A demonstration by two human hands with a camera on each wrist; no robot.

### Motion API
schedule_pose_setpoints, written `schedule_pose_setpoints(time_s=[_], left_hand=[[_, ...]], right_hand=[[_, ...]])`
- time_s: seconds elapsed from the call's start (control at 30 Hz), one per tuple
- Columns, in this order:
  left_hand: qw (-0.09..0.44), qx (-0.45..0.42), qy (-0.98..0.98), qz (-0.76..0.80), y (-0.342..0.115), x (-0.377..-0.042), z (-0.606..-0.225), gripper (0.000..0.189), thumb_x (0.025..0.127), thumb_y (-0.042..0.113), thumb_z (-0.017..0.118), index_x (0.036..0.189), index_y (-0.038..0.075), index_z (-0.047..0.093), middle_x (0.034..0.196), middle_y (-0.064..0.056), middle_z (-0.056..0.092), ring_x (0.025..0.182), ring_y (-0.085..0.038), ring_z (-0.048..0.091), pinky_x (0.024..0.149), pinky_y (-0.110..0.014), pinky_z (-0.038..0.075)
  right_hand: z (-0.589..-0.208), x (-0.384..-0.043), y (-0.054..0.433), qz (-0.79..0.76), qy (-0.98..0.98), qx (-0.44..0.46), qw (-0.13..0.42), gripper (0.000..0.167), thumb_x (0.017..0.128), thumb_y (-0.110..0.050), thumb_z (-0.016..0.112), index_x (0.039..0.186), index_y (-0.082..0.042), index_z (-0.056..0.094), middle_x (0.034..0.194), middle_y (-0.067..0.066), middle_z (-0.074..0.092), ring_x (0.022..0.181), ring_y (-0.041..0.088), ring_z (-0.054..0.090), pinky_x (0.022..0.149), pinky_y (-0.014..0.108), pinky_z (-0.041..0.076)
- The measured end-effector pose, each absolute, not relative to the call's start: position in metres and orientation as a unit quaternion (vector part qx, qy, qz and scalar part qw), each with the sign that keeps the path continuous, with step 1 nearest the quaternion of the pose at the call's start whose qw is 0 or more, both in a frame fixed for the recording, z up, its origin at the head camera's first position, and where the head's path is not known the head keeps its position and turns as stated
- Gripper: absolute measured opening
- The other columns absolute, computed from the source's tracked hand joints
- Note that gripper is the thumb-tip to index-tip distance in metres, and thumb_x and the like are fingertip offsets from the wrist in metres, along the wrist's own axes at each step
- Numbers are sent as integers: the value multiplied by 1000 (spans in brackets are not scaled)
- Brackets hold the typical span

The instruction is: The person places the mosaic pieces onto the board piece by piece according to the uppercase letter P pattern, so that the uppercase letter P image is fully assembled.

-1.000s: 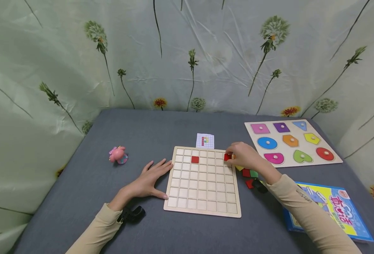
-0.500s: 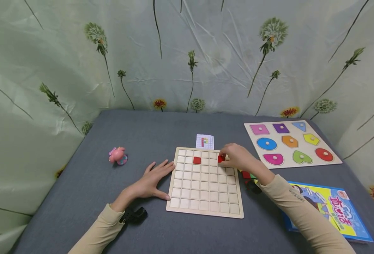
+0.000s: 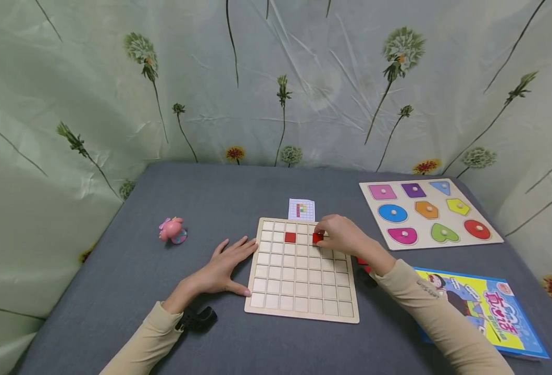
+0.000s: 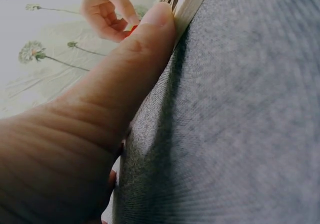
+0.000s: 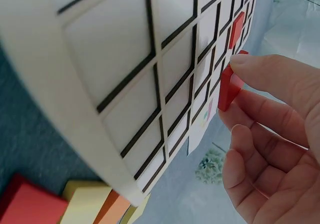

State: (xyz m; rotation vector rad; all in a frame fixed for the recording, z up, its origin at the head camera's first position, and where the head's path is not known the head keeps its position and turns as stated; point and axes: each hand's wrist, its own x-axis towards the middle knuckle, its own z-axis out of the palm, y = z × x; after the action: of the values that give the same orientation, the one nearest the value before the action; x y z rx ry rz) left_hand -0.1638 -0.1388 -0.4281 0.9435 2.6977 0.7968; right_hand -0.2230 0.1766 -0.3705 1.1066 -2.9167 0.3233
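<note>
My right hand (image 3: 343, 237) pinches a red square tile (image 5: 229, 88) between thumb and fingers over the upper right part of a pale wooden grid board (image 3: 299, 286). In the right wrist view the tile is tilted; whether it touches the board I cannot tell. Another red tile (image 3: 290, 237) lies in a cell of the second row from the far edge. My left hand (image 3: 222, 268) rests spread along the board's left side, its thumb (image 4: 145, 43) against the edge. A small printed card (image 3: 301, 209) with a coloured grid pattern lies just beyond the board.
Loose red tiles (image 3: 362, 262) lie right of the board, partly hidden by the right arm; the right wrist view adds yellow (image 5: 85, 204) and orange ones. A shape puzzle (image 3: 428, 237) lies far right, a blue-yellow box (image 3: 505, 312) near right, a pink figurine (image 3: 172, 229) at left.
My right hand has carried the red tile leftward from the board's right edge over the cells. The board and left hand shifted slightly right early on, then stayed put.
</note>
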Motion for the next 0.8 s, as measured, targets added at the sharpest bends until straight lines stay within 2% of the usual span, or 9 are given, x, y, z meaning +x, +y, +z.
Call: schedule_pose_setpoints(time_s=[0.27, 0.6, 0.8], left_hand=[[79, 319, 906, 266, -139, -165, -430, 105, 64, 49, 80, 147, 8, 32, 153, -12, 32, 145, -37, 20, 109, -63, 3], [77, 316, 906, 269, -140, -164, -432, 106, 62, 50, 80, 147, 10, 31, 154, -9, 31, 146, -34, 20, 110, -61, 3], [67, 317, 906, 274, -139, -162, -431, 106, 62, 49, 81, 146, 9, 32, 153, -11, 32, 145, -36, 21, 109, -62, 4]], right_hand=[[-373, -222, 166, 116, -925, 361, -14, 11, 75, -13, 75, 85, -7, 71, 81, 2, 66, 72, 10, 55, 68, 27, 47], [-377, -220, 155, 115, -932, 344, -26, 12, 75, -17, 76, 85, -10, 72, 83, 1, 68, 74, 10, 57, 66, 24, 47], [-377, -219, 150, 115, -934, 336, -45, 13, 77, -18, 73, 88, -11, 72, 86, 0, 66, 75, 9, 54, 65, 23, 45]])
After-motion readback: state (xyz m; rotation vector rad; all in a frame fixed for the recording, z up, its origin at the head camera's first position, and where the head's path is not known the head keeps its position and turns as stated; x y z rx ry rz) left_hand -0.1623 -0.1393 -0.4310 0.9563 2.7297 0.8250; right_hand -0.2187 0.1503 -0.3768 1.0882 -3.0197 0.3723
